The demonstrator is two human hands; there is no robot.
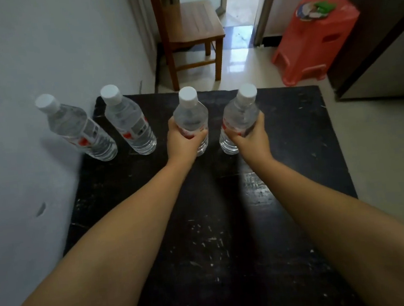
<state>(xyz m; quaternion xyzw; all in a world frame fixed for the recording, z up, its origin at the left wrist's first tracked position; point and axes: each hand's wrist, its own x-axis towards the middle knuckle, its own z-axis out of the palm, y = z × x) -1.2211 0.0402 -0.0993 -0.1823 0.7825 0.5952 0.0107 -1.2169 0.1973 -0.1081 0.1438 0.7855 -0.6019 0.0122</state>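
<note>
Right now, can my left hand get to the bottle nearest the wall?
Probably not yet: the left hand grips the third bottle, and the second bottle stands between it and the wall bottle. Once free, it could likely reach around.

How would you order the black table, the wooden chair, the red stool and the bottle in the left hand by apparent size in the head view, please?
1. black table
2. wooden chair and red stool: about alike, so unranked
3. bottle gripped by the left hand, smallest although nearer the camera
</note>
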